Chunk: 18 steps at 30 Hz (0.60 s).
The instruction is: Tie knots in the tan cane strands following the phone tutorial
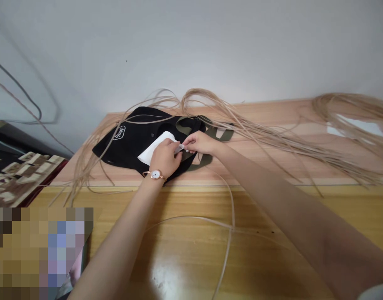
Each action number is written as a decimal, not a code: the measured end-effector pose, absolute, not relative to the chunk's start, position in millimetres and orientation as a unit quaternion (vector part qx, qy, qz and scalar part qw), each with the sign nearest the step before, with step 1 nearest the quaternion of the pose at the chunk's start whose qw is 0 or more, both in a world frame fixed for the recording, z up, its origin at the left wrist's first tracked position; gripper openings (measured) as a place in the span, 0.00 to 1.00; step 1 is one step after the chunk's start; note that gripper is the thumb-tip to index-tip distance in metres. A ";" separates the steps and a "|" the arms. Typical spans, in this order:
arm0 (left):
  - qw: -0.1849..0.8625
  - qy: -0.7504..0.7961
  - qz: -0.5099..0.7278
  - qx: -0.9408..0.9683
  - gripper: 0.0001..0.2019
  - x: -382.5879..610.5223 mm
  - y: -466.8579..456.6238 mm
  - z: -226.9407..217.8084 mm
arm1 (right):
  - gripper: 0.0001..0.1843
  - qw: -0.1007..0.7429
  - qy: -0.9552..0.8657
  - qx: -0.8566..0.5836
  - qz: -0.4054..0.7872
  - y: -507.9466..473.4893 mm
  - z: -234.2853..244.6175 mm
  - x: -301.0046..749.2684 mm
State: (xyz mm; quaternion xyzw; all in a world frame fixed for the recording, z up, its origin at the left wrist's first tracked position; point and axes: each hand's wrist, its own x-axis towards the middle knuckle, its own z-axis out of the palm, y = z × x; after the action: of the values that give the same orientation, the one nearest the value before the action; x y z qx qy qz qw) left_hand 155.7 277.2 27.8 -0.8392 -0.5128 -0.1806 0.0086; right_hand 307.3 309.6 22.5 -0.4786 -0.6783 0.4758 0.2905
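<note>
My left hand (166, 157), with a watch on its wrist, is closed over a black apron-like cloth (131, 137) with white lettering. A white sheet, paper or cloth (152, 146), lies beneath and beside that hand. Its thumb and fingers pinch a small, shiny whitish piece (180, 147), too small to name. My right hand (199, 143) meets it from the right, fingertips pinched on the same piece. Olive-green straps (206, 160) of the black cloth spread under and behind my right hand. The cloth rests on the back part of the wooden table.
Long thin cane-like strands (235, 112) loop behind and over the cloth and trail right. Another coil (341, 102) lies at far right over white paper (356, 125). One strand (231, 204) crosses the yellowish front tabletop (116, 233). Wooden blocks (31, 171) stand at left; a wall rises behind.
</note>
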 end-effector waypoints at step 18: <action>0.068 -0.600 -0.079 -0.793 0.14 170.9 281.8 27.9 | 0.05 0.308 -0.676 -0.484 0.463 304.1 20.4 303.5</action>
State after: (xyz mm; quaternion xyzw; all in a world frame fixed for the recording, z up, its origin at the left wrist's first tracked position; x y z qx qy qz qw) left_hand 170.9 281.8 27.9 -0.7933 -0.5997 -0.0795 0.0684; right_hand 303.5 304.1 20.4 -0.4841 -0.6756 0.4630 0.3080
